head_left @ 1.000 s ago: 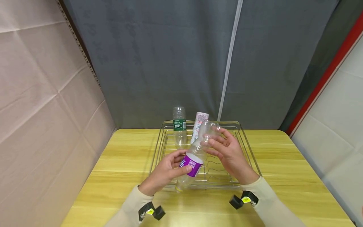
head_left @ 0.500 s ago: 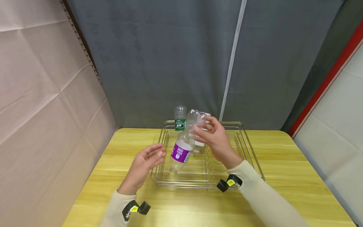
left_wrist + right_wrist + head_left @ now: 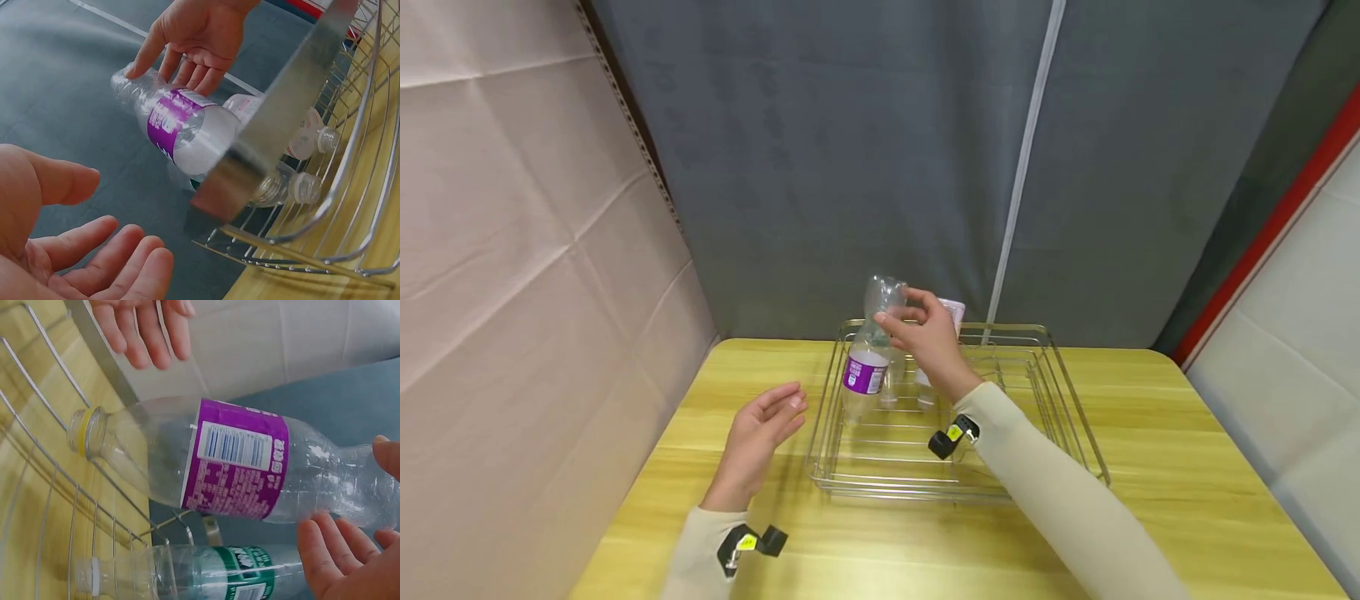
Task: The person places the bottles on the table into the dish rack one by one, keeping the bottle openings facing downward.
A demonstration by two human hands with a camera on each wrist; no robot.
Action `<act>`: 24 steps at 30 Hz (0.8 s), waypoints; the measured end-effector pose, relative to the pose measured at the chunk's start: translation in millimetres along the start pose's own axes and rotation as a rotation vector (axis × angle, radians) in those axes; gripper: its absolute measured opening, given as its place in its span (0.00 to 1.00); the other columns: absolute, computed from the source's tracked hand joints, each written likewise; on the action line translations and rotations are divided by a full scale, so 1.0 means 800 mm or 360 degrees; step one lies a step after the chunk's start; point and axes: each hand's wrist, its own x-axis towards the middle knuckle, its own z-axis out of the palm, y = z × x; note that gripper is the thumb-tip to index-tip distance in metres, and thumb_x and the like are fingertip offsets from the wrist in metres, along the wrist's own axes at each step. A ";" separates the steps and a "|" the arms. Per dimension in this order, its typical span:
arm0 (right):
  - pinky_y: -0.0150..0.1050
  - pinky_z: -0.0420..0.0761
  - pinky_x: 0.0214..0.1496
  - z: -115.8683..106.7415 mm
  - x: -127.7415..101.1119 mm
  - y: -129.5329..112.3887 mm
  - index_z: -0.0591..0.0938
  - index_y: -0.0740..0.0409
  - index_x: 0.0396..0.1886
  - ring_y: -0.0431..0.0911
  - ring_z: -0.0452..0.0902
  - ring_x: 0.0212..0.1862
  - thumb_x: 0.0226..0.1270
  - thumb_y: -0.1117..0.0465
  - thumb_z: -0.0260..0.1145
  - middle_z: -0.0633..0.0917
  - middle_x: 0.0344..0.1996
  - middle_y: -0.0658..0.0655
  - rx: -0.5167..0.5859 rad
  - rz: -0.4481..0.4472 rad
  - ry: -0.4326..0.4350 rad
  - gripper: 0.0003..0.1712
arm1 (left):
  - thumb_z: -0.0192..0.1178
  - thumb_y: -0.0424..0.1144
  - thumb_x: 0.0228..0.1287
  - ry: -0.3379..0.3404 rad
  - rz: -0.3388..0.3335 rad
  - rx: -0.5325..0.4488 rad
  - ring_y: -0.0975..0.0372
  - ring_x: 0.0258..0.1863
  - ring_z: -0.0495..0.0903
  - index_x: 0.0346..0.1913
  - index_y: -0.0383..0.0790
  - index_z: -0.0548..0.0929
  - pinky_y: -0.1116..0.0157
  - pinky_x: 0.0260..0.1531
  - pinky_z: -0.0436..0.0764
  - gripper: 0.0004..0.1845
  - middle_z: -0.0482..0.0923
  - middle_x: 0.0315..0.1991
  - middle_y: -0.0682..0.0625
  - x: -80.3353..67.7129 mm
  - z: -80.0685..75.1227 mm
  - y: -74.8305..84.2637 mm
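Observation:
My right hand (image 3: 931, 340) holds a clear plastic bottle with a purple label (image 3: 865, 373) by its base end, thumb on one side and fingers on the other. The bottle is upside down over the left part of a wire rack (image 3: 895, 492); its capless mouth, with a yellow ring, points down at the wires in the right wrist view. Beside it a green-labelled clear bottle (image 3: 250, 572) also stands neck down in the rack. A bottle with a white and pink label (image 3: 953, 312) leans behind my right hand. My left hand (image 3: 754, 437) hovers left of the rack, fingers relaxed, holding nothing.
The metal rack stands on a yellow wood-grain table (image 3: 880, 550), its wire sides raised. Behind the table hangs a grey curtain (image 3: 850, 167) with a pale strip. A pale cloth wall (image 3: 512, 292) rises on the left.
My left hand has let go of the purple-labelled bottle and moved left. My right hand has carried the bottle left and back, turning it more upright, in front of the green-labelled bottle.

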 end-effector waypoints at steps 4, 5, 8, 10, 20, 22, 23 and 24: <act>0.52 0.90 0.58 0.014 0.024 0.011 0.70 0.53 0.77 0.53 0.88 0.53 0.65 0.52 0.80 0.86 0.57 0.61 -0.0096 -0.0002 0.0044 0.44 | 0.61 0.34 0.78 0.0045 -0.0033 0.0049 0.63 0.59 0.84 0.72 0.32 0.75 0.67 0.61 0.85 0.24 0.78 0.67 0.38 0.005 -0.004 -0.010; 0.53 0.90 0.58 0.017 0.029 0.014 0.70 0.53 0.77 0.53 0.88 0.53 0.65 0.52 0.80 0.86 0.57 0.61 -0.0134 -0.0004 0.0057 0.45 | 0.61 0.34 0.78 0.0043 -0.0040 0.0063 0.60 0.61 0.83 0.72 0.33 0.75 0.68 0.61 0.85 0.24 0.78 0.68 0.38 0.006 -0.004 -0.013; 0.54 0.90 0.58 0.024 0.042 0.024 0.70 0.53 0.78 0.54 0.88 0.53 0.64 0.50 0.81 0.86 0.57 0.60 -0.0236 -0.0009 0.0091 0.46 | 0.60 0.35 0.79 0.0013 -0.0047 0.0104 0.49 0.69 0.78 0.73 0.34 0.74 0.68 0.61 0.85 0.24 0.76 0.71 0.37 0.007 -0.004 -0.018; 0.54 0.91 0.56 0.027 0.049 0.029 0.69 0.52 0.78 0.55 0.88 0.53 0.63 0.48 0.81 0.87 0.56 0.59 -0.0311 -0.0010 0.0112 0.48 | 0.60 0.34 0.79 -0.0013 -0.0047 0.0107 0.44 0.72 0.74 0.74 0.33 0.73 0.67 0.63 0.85 0.25 0.74 0.72 0.35 0.007 -0.003 -0.021; 0.52 0.88 0.61 0.045 0.072 0.046 0.73 0.50 0.76 0.56 0.85 0.61 0.61 0.43 0.81 0.89 0.58 0.60 -0.0709 -0.0058 0.0260 0.47 | 0.59 0.29 0.77 -0.0017 -0.0036 0.0089 0.41 0.71 0.75 0.74 0.29 0.73 0.63 0.64 0.85 0.26 0.75 0.71 0.31 0.006 0.006 -0.030; 0.53 0.87 0.64 0.049 0.074 0.045 0.74 0.51 0.76 0.56 0.84 0.62 0.61 0.43 0.81 0.88 0.59 0.61 -0.0747 -0.0063 0.0271 0.46 | 0.59 0.29 0.76 -0.0014 -0.0034 0.0093 0.42 0.70 0.75 0.73 0.29 0.73 0.62 0.64 0.84 0.26 0.75 0.71 0.31 0.006 0.008 -0.031; 0.53 0.86 0.65 0.051 0.076 0.045 0.73 0.51 0.76 0.56 0.84 0.63 0.62 0.44 0.81 0.88 0.60 0.62 -0.0761 -0.0059 0.0271 0.46 | 0.59 0.29 0.76 -0.0014 -0.0033 0.0091 0.42 0.70 0.76 0.73 0.28 0.73 0.61 0.65 0.84 0.26 0.75 0.71 0.31 0.006 0.009 -0.032; 0.53 0.85 0.66 0.053 0.076 0.044 0.73 0.51 0.77 0.56 0.84 0.64 0.62 0.43 0.81 0.87 0.61 0.62 -0.0778 -0.0053 0.0271 0.47 | 0.59 0.28 0.76 -0.0012 -0.0031 0.0091 0.43 0.70 0.76 0.73 0.28 0.73 0.61 0.65 0.84 0.26 0.75 0.70 0.30 0.006 0.009 -0.032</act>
